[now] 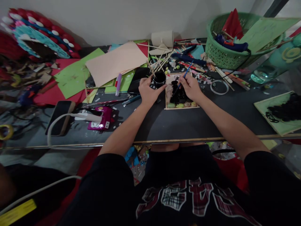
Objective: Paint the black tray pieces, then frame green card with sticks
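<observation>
A small black cup [160, 78] stands on the dark table, and my left hand [150, 91] is wrapped round its near left side. Pinched in my right hand [189, 86] is a thin blue brush [187, 69], its handle pointing up and its tip down over the framed board. That board [167, 89] lies just right of the cup, largely covered in black, with green and brown rounded pieces along its near edge. Thin pale sticks [162, 61] lie behind the cup.
A green basket [219, 53] and a clear bottle [270, 67] stand at the back right. Another board with black shapes [279, 116] lies at right. On the left are coloured papers [117, 62], a phone [61, 116] and a purple power socket [103, 119] with a white cable.
</observation>
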`<state>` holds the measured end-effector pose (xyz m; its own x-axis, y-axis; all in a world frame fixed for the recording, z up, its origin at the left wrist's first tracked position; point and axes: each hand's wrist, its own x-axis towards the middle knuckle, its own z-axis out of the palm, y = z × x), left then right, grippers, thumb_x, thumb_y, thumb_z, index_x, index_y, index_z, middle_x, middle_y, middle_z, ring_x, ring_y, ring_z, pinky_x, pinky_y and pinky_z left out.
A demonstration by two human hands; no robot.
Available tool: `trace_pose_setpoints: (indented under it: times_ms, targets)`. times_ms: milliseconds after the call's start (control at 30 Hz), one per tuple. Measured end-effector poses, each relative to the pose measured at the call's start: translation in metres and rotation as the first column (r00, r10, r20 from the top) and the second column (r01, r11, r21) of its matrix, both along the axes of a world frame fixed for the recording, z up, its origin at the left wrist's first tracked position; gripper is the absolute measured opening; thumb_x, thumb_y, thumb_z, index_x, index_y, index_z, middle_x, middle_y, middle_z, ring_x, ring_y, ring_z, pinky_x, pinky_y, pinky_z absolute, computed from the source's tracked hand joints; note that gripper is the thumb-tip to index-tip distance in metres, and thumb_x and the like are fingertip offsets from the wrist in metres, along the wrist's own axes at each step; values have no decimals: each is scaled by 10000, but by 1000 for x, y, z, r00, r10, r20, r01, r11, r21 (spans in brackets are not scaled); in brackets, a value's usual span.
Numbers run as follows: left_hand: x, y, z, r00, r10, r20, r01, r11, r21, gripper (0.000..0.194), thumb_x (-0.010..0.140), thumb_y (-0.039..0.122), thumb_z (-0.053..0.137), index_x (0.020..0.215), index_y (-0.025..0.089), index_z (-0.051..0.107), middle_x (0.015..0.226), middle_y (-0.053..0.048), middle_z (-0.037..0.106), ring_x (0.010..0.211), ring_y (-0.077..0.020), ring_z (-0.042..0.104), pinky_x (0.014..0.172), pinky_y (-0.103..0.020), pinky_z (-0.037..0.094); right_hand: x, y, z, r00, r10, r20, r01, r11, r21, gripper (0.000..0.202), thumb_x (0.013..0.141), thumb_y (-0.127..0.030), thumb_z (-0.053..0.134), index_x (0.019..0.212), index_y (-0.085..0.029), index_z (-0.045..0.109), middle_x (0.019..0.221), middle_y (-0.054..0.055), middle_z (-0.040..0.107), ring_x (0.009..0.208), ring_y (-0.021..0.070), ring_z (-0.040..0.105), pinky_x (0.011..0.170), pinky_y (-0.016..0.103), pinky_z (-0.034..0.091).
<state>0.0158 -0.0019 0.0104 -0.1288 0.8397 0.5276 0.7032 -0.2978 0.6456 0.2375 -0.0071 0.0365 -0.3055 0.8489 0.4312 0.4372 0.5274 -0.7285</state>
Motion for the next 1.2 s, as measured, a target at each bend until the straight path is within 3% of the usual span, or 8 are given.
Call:
trace_pose_setpoints:
  times_ms: [133,267,467,633,800,933,1100,1200]
  targets:
    - [0,1,-2,999,29,-36,-28,999,29,679,594,822,719,917,229,645,906,-86,629,979,-294,604,903,-423,511,-4,-3,2,997,36,65,-37,999,11,544,964,-681,292,850,-230,574,749,39,618,726,189,620,792,374,522]
    - [-1,1,-2,999,33,-36,-31,999,43,688,590,832,714,899,221,651,893,-85,630,951,-289,613,881,-415,516,-4,-1,3,994,-31,105,19,993,114,519,974,-641,327,793,-222,572,750,55,627,810,215,619,867,411,504]
    - [-1,0,0,999,13,-38,-12,999,32,665,606,802,732,928,227,649,894,-79,623,973,-294,609,896,-428,515,-5,-4,3,998,24,52,-25,1000,6,499,990,-618,305,839,-220,564,720,24,609,691,173,595,734,348,504]
    - [-2,1,-1,999,2,-34,-1,1000,25,646,606,774,755,933,228,643,892,-82,614,977,-296,601,896,-435,518,-4,-6,8,990,-73,121,56,989,140,495,987,-614,320,811,-221,566,757,51,608,825,210,615,849,394,489]
    - [-1,1,-1,1000,-16,-8,16,1000,-18,664,608,791,736,947,228,638,931,-94,607,1031,-315,588,924,-451,502,-5,-9,7,996,-6,93,3,999,40,530,993,-623,276,856,-230,603,749,43,607,779,203,623,829,400,522]
    - [0,1,0,1000,3,2,-3,1000,-3,681,583,815,732,924,232,642,934,-92,613,993,-303,595,914,-444,507,-7,-13,8,990,-88,108,73,988,135,509,970,-635,344,834,-231,621,797,78,630,941,266,629,949,480,492]
    - [0,0,0,1000,-4,6,4,1000,-8,682,580,804,744,920,221,650,919,-85,618,976,-297,600,926,-435,504,-10,-13,8,997,3,76,-3,1000,-6,514,1008,-594,267,864,-227,598,749,41,626,767,199,630,809,386,529]
    - [-1,1,-1,1000,-4,8,4,1000,-26,703,570,815,739,922,214,649,923,-84,619,992,-300,596,943,-432,496,-6,-9,8,992,-18,122,12,999,52,490,999,-593,323,842,-217,595,738,42,624,794,205,629,835,385,511]
